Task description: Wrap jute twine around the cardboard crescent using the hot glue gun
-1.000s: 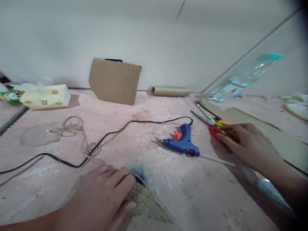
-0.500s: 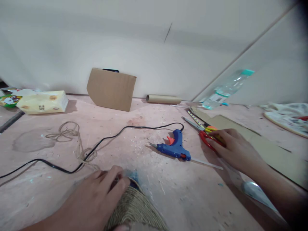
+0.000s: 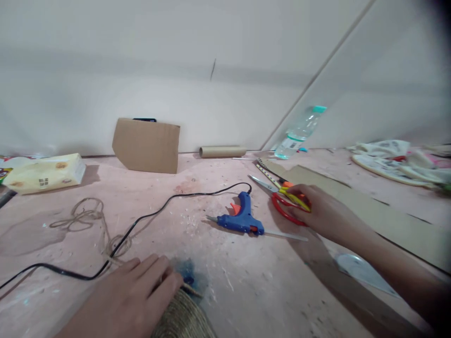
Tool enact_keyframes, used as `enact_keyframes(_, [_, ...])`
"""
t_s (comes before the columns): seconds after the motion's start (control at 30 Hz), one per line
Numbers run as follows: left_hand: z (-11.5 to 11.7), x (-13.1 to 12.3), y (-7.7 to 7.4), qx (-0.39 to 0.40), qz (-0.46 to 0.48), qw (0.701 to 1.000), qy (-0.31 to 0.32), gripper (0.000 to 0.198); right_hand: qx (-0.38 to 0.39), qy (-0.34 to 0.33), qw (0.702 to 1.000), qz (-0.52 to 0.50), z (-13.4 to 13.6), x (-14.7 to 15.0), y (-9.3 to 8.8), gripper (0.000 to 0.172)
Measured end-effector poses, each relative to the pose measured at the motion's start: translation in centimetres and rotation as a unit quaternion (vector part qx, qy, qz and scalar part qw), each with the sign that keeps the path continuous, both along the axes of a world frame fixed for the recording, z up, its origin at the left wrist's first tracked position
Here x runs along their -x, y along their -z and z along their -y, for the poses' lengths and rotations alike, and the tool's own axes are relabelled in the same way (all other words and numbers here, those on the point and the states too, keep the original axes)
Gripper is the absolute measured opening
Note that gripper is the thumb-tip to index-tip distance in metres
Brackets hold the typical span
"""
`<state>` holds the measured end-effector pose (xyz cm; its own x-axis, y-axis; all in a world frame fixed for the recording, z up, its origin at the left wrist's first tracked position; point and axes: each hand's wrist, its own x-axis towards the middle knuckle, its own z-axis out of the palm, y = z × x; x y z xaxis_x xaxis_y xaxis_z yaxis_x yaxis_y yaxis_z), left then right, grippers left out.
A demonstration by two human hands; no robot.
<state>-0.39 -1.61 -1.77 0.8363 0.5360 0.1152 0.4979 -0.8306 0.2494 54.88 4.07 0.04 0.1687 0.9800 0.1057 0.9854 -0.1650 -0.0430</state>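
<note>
My left hand (image 3: 132,295) is closed at the bottom, fingers curled over the upper edge of a twine-wound piece (image 3: 186,317). A short twine end sticks out beside the fingertips; most of the piece is out of frame or covered. To the right, my right hand (image 3: 320,209) has its fingers curled onto the red-handled scissors (image 3: 287,209), whose blades point up and left. A yellow strip-like tool (image 3: 298,200) lies across the handles under the same fingers. Between the hands rests a blue hot glue gun (image 3: 241,218), a glue stick protruding from its back.
A black cord (image 3: 151,216) crosses the table beside loose twine (image 3: 82,213). Along the wall are a tissue pack (image 3: 45,173), a cardboard piece (image 3: 146,148), a cardboard tube (image 3: 223,151) and a leaning bottle (image 3: 298,134). Cardboard sheets (image 3: 352,197) and a cloth (image 3: 387,155) lie right.
The view has turned right and slightly up, so table objects appear further left. My right hand stays at the scissors. My left hand stays on the twine-wound piece, which shows less now.
</note>
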Motion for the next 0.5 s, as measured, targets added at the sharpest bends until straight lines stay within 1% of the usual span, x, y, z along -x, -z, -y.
enact_keyframes(0.1, [-0.6, 0.5, 0.5, -0.005, 0.004, 1.000, 0.017, 0.063, 0.028, 0.000, 0.999, -0.024, 0.0, -0.9, -1.7, 0.036])
enact_keyframes(0.2, [-1.1, 0.3, 1.0, -0.005, 0.017, 0.999, 0.030, 0.066, 0.025, 0.039, 0.999, -0.002, -1.7, -3.4, -3.5, 0.040])
enact_keyframes(0.27, [-1.4, -0.3, 1.3, -0.002, 0.019, 0.999, 0.038, 0.060, 0.037, 0.075, 0.996, 0.026, -3.2, -5.4, -4.3, 0.045])
enact_keyframes(0.3, [-1.4, -0.7, 1.4, -0.003, 0.018, 0.999, 0.032, 0.056, 0.053, 0.084, 0.994, 0.033, -4.0, -6.2, -4.6, 0.045])
enact_keyframes(0.33, [-1.5, -1.0, 1.3, -0.016, 0.042, 0.999, 0.025, 0.049, 0.073, 0.086, 0.993, 0.036, -4.6, -7.0, -4.7, 0.044])
enact_keyframes(0.37, [-1.5, -1.2, 1.1, -0.024, 0.067, 0.997, 0.021, 0.046, 0.094, 0.083, 0.991, 0.037, -5.0, -7.5, -4.8, 0.042])
enact_keyframes(0.4, [-1.5, -1.3, 0.6, -0.026, 0.094, 0.995, 0.013, 0.048, 0.113, 0.077, 0.990, 0.037, -5.3, -7.9, -4.8, 0.041])
enact_keyframes(0.43, [-1.6, -1.3, -0.1, -0.020, 0.120, 0.992, 0.016, 0.051, 0.126, 0.073, 0.989, 0.040, -5.4, -8.1, -4.7, 0.041])
enact_keyframes(0.47, [-1.7, -1.1, -1.1, -0.023, 0.157, 0.987, 0.006, 0.053, 0.132, 0.072, 0.988, 0.047, -5.4, -8.2, -4.7, 0.041])
enact_keyframes(0.5, [-2.1, -0.9, -2.3, -0.022, 0.171, 0.985, -0.014, 0.050, 0.132, 0.072, 0.987, 0.057, -5.3, -8.2, -4.6, 0.041])
